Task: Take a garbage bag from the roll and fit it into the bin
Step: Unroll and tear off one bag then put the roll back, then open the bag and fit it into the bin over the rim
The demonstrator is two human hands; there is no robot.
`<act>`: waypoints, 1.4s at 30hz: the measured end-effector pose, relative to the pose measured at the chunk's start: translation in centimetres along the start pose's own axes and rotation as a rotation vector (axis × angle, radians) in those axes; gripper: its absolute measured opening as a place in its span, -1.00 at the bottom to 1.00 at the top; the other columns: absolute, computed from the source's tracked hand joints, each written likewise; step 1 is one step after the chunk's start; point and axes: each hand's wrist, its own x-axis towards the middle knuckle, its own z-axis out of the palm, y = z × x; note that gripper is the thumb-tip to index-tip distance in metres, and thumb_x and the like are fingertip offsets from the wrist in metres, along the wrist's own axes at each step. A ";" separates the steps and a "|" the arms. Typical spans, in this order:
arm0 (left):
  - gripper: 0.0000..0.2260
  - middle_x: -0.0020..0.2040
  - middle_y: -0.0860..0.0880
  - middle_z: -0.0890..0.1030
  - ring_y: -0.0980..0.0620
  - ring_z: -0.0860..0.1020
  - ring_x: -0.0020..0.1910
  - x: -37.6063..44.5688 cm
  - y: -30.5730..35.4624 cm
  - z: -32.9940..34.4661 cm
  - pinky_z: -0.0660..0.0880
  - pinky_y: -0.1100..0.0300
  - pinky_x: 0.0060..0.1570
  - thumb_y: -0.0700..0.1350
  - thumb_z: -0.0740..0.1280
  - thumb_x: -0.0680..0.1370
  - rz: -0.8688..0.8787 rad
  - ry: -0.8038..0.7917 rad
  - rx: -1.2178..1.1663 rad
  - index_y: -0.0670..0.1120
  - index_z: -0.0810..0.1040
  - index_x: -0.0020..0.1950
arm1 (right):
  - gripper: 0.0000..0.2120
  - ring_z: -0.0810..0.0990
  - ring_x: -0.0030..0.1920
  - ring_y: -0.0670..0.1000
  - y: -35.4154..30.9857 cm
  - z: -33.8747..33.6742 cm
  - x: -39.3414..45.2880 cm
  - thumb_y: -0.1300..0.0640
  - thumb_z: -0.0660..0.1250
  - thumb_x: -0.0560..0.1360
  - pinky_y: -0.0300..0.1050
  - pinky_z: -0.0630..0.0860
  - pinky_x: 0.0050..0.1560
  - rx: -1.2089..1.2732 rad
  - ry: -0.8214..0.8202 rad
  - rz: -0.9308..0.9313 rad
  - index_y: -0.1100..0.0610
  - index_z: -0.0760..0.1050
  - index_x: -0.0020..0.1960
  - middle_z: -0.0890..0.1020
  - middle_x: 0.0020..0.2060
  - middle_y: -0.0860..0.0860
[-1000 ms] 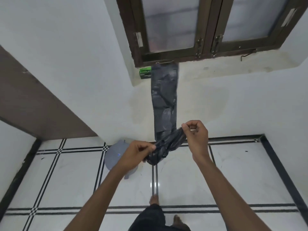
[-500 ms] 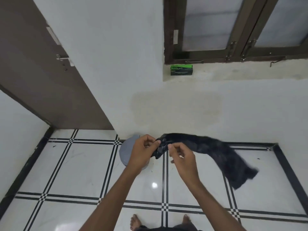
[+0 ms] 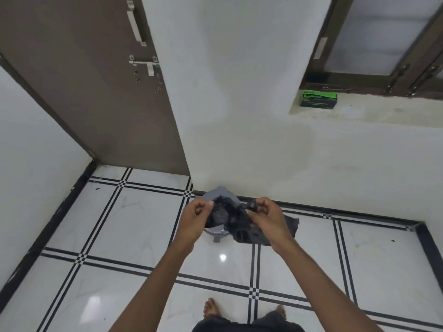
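A crumpled black garbage bag [image 3: 230, 218] hangs between both my hands, over the floor by the wall. My left hand [image 3: 195, 218] pinches its left edge and my right hand [image 3: 266, 219] pinches its right edge; the bag's mouth gapes a little between them. The rest of the bag trails to the right behind my right wrist. The grey bin [image 3: 217, 232] stands on the floor against the wall, mostly hidden behind the bag and my hands. The green box with the bag roll [image 3: 318, 98] lies on the window sill at the upper right.
A brown door [image 3: 96, 92] with a metal handle and latch stands at the left. The window [image 3: 383, 44] has a dark frame at the upper right. White floor tiles with black lines [image 3: 134, 224] spread below; my bare feet [image 3: 211, 307] show at the bottom.
The bag came off the roll at the sill and dropped to floor height. The view swung left and down. My hands moved apart at the bag's edge and spread it.
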 end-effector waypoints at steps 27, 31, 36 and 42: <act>-0.86 -0.17 0.03 0.66 0.06 0.63 -0.20 10.7 4.9 -3.9 0.60 0.13 -0.15 -0.17 0.47 0.45 0.243 -0.009 0.773 0.00 0.65 -0.02 | -0.55 0.55 -0.15 -0.04 -6.2 -7.3 18.1 0.53 0.18 0.27 -0.13 0.44 -0.16 -0.867 0.028 -0.551 -0.03 0.54 -0.28 0.53 -0.10 -0.15; -0.86 -0.26 -0.01 0.68 0.17 0.59 -0.34 11.4 6.5 -4.0 0.46 0.38 -0.38 -0.07 0.53 0.44 0.069 -0.083 0.386 -0.06 0.69 -0.05 | -0.36 0.50 0.05 -0.04 -6.8 -7.8 18.9 0.53 0.20 0.30 -0.19 0.42 -0.10 -1.167 -0.178 -0.630 -0.09 0.66 0.08 0.49 0.17 -0.16; -0.71 -0.35 -0.10 0.64 0.10 0.59 -0.35 12.9 8.0 -4.2 0.47 0.28 -0.28 0.04 0.41 0.53 0.066 -0.031 0.271 -0.16 0.68 -0.22 | -0.43 0.50 0.13 0.12 -6.9 -6.1 18.9 0.47 0.23 0.34 -0.08 0.46 -0.01 -1.388 -0.241 -0.707 0.06 0.62 0.23 0.56 0.24 0.00; -0.90 -0.14 0.10 0.71 0.09 0.67 -0.09 14.6 9.4 -4.6 0.61 0.14 -0.03 -0.11 0.51 0.44 0.258 0.044 0.339 0.06 0.69 -0.09 | -0.67 0.57 -0.14 0.10 -7.7 -3.7 18.8 -0.01 0.18 0.54 -0.11 0.40 -0.24 -1.257 0.206 -0.347 0.18 0.59 -0.16 0.61 -0.19 0.03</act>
